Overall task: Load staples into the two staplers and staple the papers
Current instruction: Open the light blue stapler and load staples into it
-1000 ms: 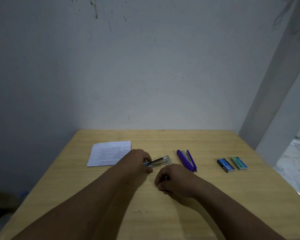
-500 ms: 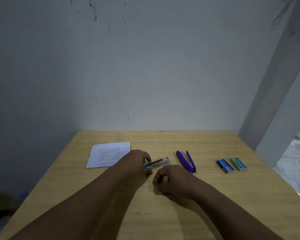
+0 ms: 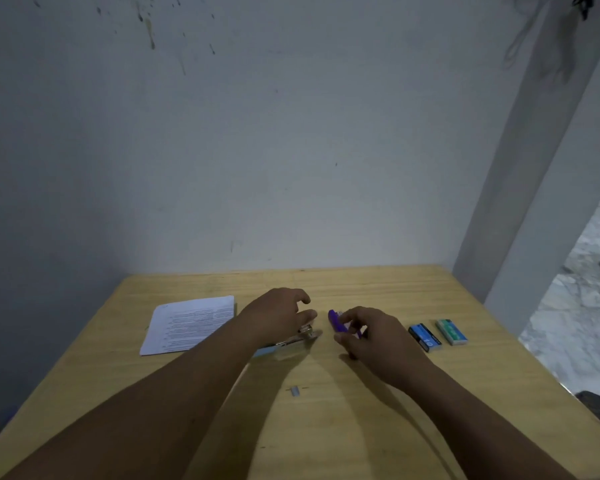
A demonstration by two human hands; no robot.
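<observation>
My left hand [image 3: 278,317] hovers with its fingers spread just above the silver and light-blue stapler [image 3: 300,337], which lies on the table [image 3: 326,427]. My right hand [image 3: 374,337] curls around the purple stapler [image 3: 336,322], fingers over its top and thumb at its near side; most of that stapler is hidden by the hand. A short strip of staples [image 3: 294,391] lies loose on the table nearer to me. The printed papers [image 3: 191,323] lie flat to the left of my left hand.
Two staple boxes sit right of my right hand: a dark blue one [image 3: 425,337] and a green one [image 3: 451,331]. The table's back edge meets a white wall. A white pillar [image 3: 520,209] stands at the back right corner.
My left hand let go of the silver stapler, which now lies on the table. My right hand moved right onto the purple stapler. A strip of staples now lies on the table.
</observation>
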